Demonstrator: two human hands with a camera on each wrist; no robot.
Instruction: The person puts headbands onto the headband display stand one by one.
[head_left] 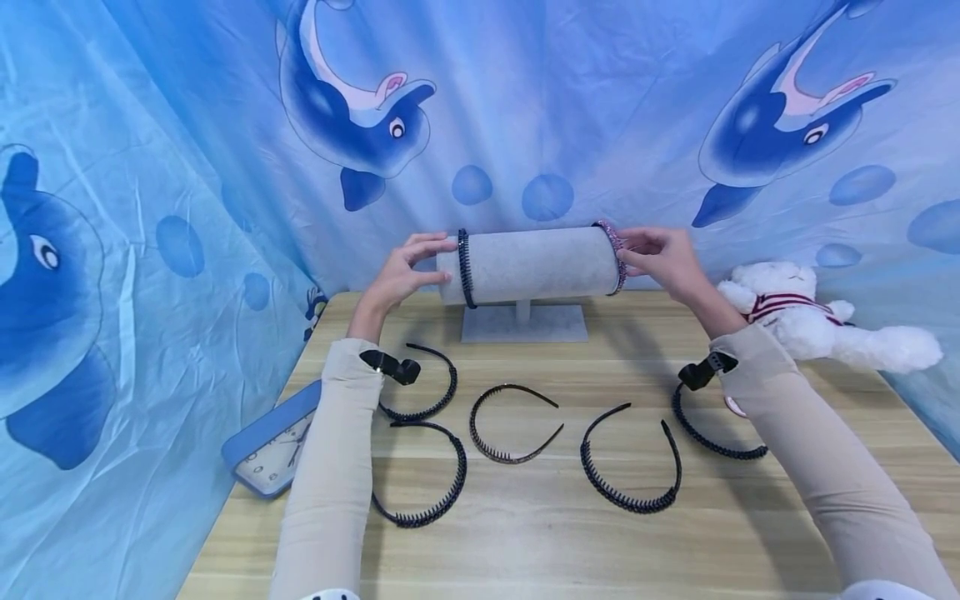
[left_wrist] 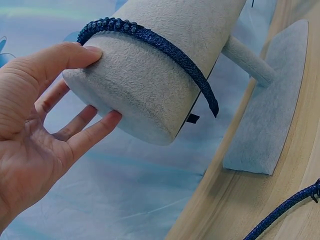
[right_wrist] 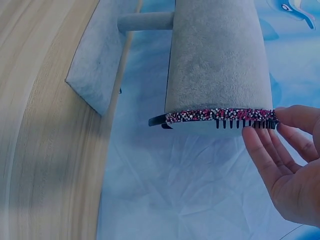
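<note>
A grey plush-covered headband stand (head_left: 532, 265) has a horizontal roll on a short post and flat base. My left hand (head_left: 408, 271) holds the roll's left end, thumb on the upper surface (left_wrist: 120, 75) and fingers at its end face. Close inboard of that thumb, a dark blue beaded headband (left_wrist: 170, 50) sits around the roll. My right hand (head_left: 667, 258) pinches a headband covered in pink, white and dark beads (right_wrist: 200, 115) at the roll's right end. The band's comb teeth point outward past the edge; one tip sticks out beyond the roll's side.
Several toothed headbands lie on the wooden table: two dark ones at left, (head_left: 452, 392) partly behind the left sleeve, a thin brown one (head_left: 476, 425), a black one (head_left: 633, 503), another by the right sleeve (head_left: 723, 450). A blue clock (head_left: 262, 429) and white plush toy (head_left: 810, 333) flank them.
</note>
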